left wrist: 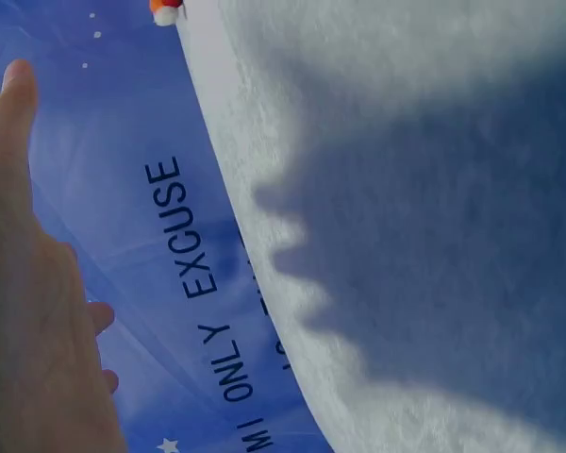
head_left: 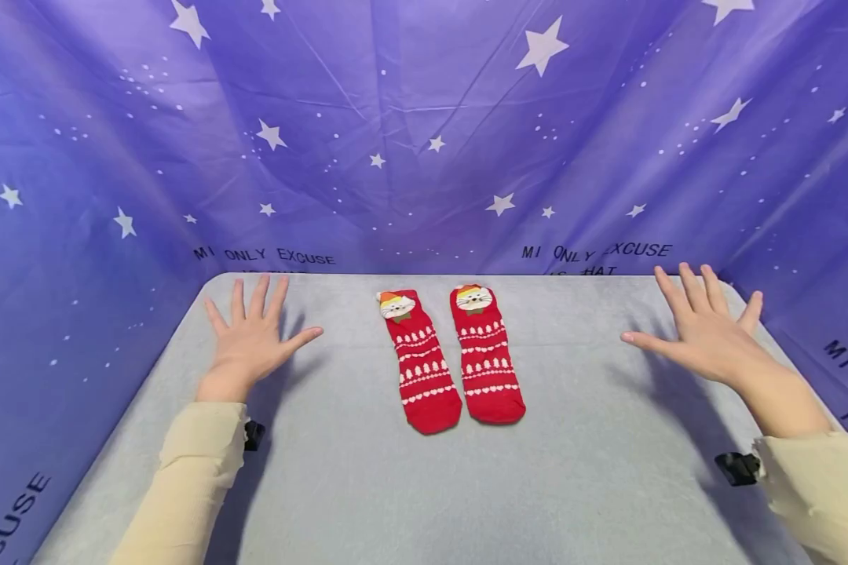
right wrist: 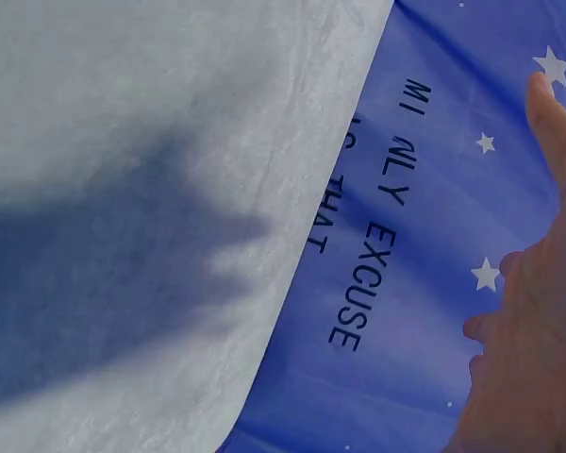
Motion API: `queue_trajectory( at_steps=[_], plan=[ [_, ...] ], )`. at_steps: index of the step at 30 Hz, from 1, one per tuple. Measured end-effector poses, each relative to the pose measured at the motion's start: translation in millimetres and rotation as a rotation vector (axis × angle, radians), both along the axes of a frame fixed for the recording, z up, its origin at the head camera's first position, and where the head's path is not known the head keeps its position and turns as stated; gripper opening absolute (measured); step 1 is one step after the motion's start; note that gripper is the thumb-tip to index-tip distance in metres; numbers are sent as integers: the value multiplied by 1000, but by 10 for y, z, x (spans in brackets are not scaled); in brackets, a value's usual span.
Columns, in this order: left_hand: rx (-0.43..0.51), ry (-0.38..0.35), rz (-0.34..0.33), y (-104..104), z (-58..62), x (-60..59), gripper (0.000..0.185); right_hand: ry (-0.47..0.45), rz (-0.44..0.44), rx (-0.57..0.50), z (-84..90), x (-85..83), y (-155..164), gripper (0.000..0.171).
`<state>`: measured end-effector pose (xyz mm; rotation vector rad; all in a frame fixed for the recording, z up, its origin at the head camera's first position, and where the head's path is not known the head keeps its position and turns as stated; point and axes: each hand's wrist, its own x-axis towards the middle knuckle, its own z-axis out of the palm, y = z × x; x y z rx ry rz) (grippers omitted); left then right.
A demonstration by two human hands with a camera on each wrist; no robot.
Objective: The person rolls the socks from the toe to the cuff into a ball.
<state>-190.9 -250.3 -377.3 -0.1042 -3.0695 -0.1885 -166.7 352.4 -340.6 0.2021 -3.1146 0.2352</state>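
- By the left hand [head_left: 250,341] nothing is gripped; its fingers are spread wide, and it seems to be held above the table (a shadow is thrown beside it).
- By the right hand [head_left: 710,341] also nothing is held; its fingers are likewise spread, probably so that the middle is left unobstructed.
- Between the hands, well apart from both, the left sock [head_left: 424,365] and the right sock [head_left: 487,357] are laid flat, the gap narrowing toward the near end. The animal faces are turned upward at the far end, perhaps so that the matching patterns can be compared.
- Both socks are supported by the grey table [head_left: 339,486], which is surrounded by a starry blue curtain [head_left: 396,102], possibly hung as a plain enclosure.
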Motion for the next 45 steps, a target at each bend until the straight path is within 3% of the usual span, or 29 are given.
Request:
queue_trajectory(
  at_steps=[22, 32, 45],
  plan=[
    [11, 5, -76, 627, -82, -35, 105, -47, 74, -2, 43, -352, -625, 110],
    [19, 9, -152, 962, -56, 64, 103, -84, 110, -9, 27, -484, -917, 108],
    [66, 7, -261, 1460, -66, 276, 101, -93, 160, 11, -51, -643, -1214, 108]
  ],
)
